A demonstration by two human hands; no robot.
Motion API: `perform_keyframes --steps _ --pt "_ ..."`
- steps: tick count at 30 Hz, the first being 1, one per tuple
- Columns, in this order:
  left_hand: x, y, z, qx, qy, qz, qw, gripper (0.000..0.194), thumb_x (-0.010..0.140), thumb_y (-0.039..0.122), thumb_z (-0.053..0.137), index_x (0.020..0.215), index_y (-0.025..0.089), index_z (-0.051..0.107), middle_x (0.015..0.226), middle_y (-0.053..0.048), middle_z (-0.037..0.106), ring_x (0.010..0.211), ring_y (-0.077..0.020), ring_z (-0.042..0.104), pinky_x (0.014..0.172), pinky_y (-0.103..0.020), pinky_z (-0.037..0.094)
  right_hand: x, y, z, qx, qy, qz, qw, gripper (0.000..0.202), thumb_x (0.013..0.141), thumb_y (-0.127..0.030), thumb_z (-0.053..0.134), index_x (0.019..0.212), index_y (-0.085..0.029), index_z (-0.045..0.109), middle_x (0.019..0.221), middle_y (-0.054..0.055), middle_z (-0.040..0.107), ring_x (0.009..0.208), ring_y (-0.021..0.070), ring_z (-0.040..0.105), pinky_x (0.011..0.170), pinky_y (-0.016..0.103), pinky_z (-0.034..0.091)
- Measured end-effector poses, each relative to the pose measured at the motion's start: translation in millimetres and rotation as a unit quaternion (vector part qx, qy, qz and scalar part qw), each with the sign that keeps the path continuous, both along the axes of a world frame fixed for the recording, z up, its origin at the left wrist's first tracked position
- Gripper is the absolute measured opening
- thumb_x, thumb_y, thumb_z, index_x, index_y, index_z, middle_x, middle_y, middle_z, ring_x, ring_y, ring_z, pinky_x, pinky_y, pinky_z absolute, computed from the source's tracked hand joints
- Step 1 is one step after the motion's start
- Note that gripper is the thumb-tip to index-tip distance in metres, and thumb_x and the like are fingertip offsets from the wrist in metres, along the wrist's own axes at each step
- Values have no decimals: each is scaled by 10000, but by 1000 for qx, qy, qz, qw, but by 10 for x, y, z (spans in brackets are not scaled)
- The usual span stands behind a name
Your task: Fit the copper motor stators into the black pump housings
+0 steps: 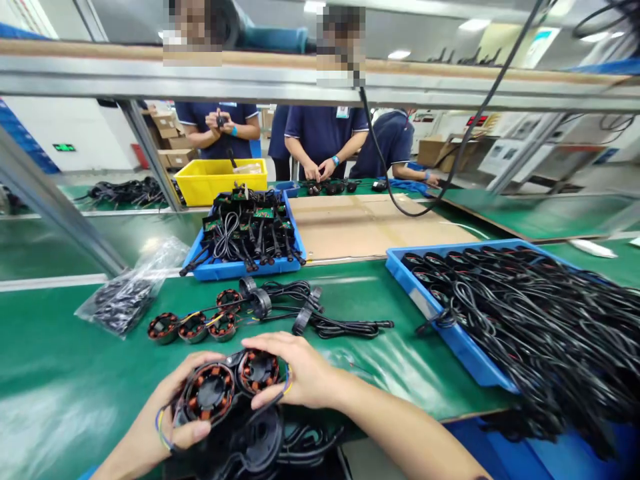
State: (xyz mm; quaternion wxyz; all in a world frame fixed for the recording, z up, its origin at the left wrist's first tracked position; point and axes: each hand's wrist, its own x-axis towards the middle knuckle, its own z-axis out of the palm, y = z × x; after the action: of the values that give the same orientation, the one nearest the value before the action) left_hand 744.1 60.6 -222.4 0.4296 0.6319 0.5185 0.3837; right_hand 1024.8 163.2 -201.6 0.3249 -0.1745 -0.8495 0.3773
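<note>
At 7 o'clock, just over the near edge of the table [45,320], is the black twin-ring piece [234,383], w/ both hands on it. L hand [160,407] cups its left end, thumb in front, fingers part-curled; R hand [300,373] has the other end betw. thumb & fingers, approx. same spread.

Progress, judged by eye: part-done. Both rings have copper windings [210,393] sitting in them; no cover over either, & coloured leads [163,427] loop out loose at the sides. Can't tell if anything's fastened underneath. Another dark rounded part [260,440] sits just below, w/ cords. At 8 o'clock, 4 loose cores [193,327] lie apart from any housing, so prob. not dealt with; dark rings [261,303] & coiled cords [350,328] are just beside them.

Table's green & glossy. Btw. 8 & 9: clear bag [123,300] of small black bits. 9: blue tray [245,268] of boards & cables. 4: bigger blue tray [435,327], heaped w/ corded parts. Cardboard sheet [350,227] mid-dial; yellow bin [200,183] at 10. Metal rail [280,87] overhead, co-workers [325,133] in navy from 11 to 1, cartons [170,143] at 10.
</note>
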Motion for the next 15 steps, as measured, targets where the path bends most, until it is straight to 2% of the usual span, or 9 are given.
perform_keyframes --steps 3,6,11,15 --pt "2 60 61 -34 -51 -31 998 808 696 630 827 1363 260 561 1360 -110 614 1259 -356 593 1089 -444 500 9 -48 -44 -12 16 -23 1000 805 678 -520 916 1362 -237 601 1294 52 670 1194 173 655 1084 294 505" --pt "-1 105 95 -44 -98 -35 994 802 689 599 859 1347 235 581 1367 -127 607 1257 -349 599 1085 -435 501 -1 -51 -64 -32 21 -34 999 766 683 -525 912 1326 -226 621 1231 56 695 1120 172 686 1033 292 537" --pt "7 104 95 -23 -108 -48 993 838 682 589 876 1370 220 570 1376 -133 583 1256 -341 588 1103 -439 472 -21 -34 -67 -9 10 -33 999 722 729 -562 872 1330 -245 627 1331 84 652 1246 196 635 1107 341 516" --pt "-7 93 108 -48 -113 -66 990 856 749 581 839 1444 225 490 1380 -132 588 1279 -325 579 1110 -441 467 -36 -17 -53 -36 -27 -36 998 710 741 -560 864 1328 -238 628 1326 86 654 1232 206 642 1106 370 522"
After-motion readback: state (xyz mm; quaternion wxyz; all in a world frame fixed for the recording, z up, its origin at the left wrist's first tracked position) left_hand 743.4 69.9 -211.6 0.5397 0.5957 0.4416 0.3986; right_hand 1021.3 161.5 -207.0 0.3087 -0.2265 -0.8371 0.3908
